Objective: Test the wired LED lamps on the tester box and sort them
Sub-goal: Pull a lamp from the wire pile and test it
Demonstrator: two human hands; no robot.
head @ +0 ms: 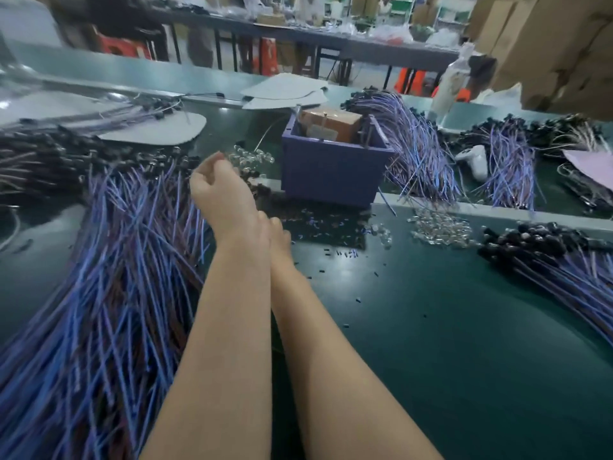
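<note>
Cardboard boxes [547,44] stand beside a clear bottle [450,84], and grey sheets [285,89] lie left of it.

Two bare forearms reach side by side from the near edge toward the far centre. The left hand [217,190] is raised with its wrist bent and its fingers [212,162] curled inward; whether they hold anything is unclear. The right hand [278,232] lies tucked under the left wrist, touching it, its fingers hidden.
</note>
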